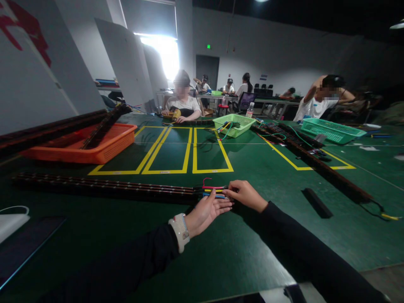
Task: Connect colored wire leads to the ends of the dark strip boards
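A long dark strip assembly (107, 186) lies across the table in front of me, with coloured wires (214, 190) coming out of its right end. The wires are red, yellow and blue, and one thin red strand curls upward. My left hand (203, 213), palm turned up, supports the wires from below, its thumb pressed on the blue one and its fingers stretched beneath. From the right, my right hand (248, 195) pinches the wire ends between thumb and fingers. The very tips are hidden by those fingers.
An orange basket (104, 147) holding a dark strip stands at left. Green baskets (235, 126) (331, 131) stand farther back. Another long strip (325, 168) and a short black piece (317, 203) lie at right. Yellow tape outlines (167, 171) mark the table. A co-worker (186, 103) sits opposite.
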The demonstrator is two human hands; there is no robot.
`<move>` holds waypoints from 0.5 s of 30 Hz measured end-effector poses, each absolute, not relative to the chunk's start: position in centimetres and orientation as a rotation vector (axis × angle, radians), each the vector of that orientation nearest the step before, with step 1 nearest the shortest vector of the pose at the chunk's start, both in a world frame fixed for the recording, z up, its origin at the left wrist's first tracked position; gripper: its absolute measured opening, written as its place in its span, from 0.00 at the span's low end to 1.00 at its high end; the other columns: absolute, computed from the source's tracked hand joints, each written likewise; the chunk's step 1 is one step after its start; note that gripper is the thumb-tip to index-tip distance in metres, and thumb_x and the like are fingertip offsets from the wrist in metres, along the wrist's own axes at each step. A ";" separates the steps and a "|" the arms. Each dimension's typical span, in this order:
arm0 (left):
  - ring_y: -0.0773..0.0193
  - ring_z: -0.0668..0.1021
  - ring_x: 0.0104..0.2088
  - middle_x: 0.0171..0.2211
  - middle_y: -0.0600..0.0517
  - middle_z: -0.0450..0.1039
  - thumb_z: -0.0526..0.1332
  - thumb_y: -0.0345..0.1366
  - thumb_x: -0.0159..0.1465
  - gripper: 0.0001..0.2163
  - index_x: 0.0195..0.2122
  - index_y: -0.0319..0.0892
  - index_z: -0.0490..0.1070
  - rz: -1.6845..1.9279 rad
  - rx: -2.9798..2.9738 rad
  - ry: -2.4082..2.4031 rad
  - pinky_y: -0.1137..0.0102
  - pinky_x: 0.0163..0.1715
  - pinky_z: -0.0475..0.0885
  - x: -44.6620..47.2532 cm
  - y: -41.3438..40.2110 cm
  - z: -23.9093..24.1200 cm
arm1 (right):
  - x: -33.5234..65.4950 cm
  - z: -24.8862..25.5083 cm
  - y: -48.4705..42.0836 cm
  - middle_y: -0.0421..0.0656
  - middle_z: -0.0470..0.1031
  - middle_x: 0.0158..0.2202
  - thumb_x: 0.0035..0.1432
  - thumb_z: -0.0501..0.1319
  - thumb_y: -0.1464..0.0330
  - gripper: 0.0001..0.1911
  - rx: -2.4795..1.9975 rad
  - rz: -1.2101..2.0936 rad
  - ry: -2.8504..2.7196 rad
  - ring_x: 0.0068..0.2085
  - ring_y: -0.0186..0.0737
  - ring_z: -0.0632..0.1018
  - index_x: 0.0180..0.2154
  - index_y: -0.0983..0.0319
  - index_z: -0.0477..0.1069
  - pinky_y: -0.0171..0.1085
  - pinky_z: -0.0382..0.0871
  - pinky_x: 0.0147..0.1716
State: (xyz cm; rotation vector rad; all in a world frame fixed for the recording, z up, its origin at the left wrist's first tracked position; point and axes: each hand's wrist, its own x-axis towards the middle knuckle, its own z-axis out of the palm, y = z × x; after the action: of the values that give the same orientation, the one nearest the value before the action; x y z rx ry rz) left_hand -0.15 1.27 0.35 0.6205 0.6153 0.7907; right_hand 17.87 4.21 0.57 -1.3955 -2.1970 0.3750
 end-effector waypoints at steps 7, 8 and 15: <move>0.57 0.78 0.38 0.37 0.34 0.74 0.49 0.42 0.66 0.19 0.36 0.28 0.70 0.755 0.632 0.620 0.60 0.49 0.67 -0.3 1.3 0.5 | 17.5 0.2 4.7 0.38 0.65 0.20 0.56 0.59 0.56 0.19 -1.467 0.107 -2.136 0.25 0.33 0.65 0.22 0.62 0.65 0.32 0.52 0.25; 0.58 0.78 0.37 0.36 0.35 0.75 0.48 0.43 0.66 0.20 0.35 0.28 0.70 0.752 0.633 0.623 0.61 0.48 0.68 -0.3 1.3 0.5 | 17.5 0.2 4.8 0.38 0.65 0.20 0.57 0.58 0.56 0.19 -1.471 0.069 -2.133 0.25 0.33 0.65 0.22 0.62 0.65 0.32 0.52 0.25; 0.59 0.78 0.37 0.36 0.36 0.75 0.49 0.47 0.64 0.22 0.35 0.30 0.70 0.739 0.646 0.592 0.61 0.48 0.68 -0.5 1.5 0.2 | 17.8 0.5 4.5 0.39 0.66 0.19 0.57 0.57 0.54 0.21 -1.444 0.008 -2.239 0.23 0.33 0.66 0.21 0.61 0.67 0.33 0.51 0.25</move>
State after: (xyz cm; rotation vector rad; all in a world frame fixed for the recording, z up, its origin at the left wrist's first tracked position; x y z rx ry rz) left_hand -0.46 1.53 0.21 0.6459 0.5917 0.7390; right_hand 17.83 4.55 0.50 -1.4445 -2.2394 0.0082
